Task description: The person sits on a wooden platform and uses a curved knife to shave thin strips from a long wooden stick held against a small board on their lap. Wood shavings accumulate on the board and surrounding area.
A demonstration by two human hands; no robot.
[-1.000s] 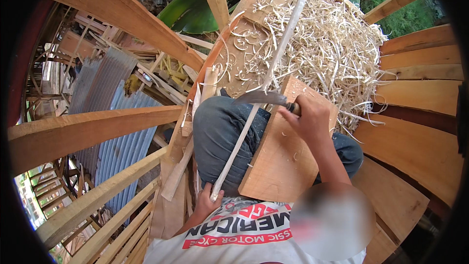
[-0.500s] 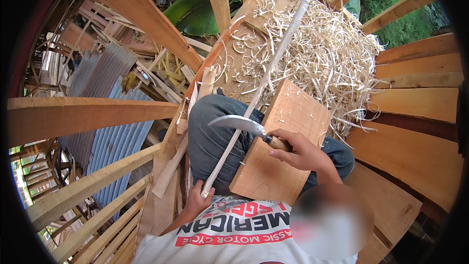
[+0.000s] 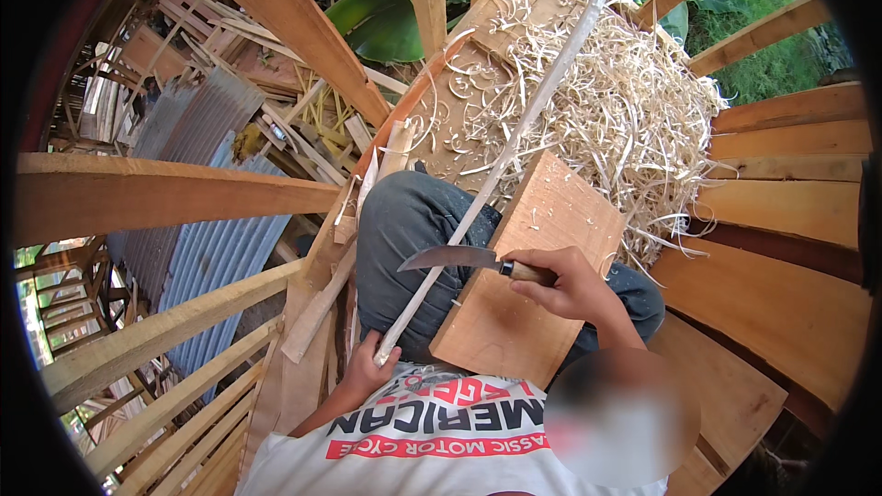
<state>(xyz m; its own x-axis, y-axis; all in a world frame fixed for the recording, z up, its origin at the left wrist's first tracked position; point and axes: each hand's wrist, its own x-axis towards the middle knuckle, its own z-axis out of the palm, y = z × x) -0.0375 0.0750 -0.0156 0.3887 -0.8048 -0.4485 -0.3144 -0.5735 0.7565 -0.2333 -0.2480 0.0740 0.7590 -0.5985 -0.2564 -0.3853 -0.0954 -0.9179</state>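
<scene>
At the far left, a thick timber beam (image 3: 165,195) is seen in front of corrugated metal sheets (image 3: 209,248), and below it several pale rails (image 3: 184,328) are set aslant. Farther up, scrap wood (image 3: 253,64) is heaped outside. Near the shirt (image 3: 432,432), the near end of a long pale wooden strip (image 3: 535,106) is grasped by the left hand (image 3: 369,363), with the fingers closed around it. From there the strip is slanted up and to the right, over a trousered knee (image 3: 395,248), and its far end is carried above the shavings-strewn floor.

Across the strip, at about knee level, the curved blade of a knife (image 3: 473,256) is laid, tip toward the left; whether wood is touched by the edge cannot be told. The handle is clenched in the right hand (image 3: 568,285), which is held above a thick board (image 3: 542,239). The board is rested tilted across the lap, just beside the strip. Beyond it, curled shavings (image 3: 634,110) are piled. At the far right, broad planks (image 3: 772,298) are ranged along the side.
</scene>
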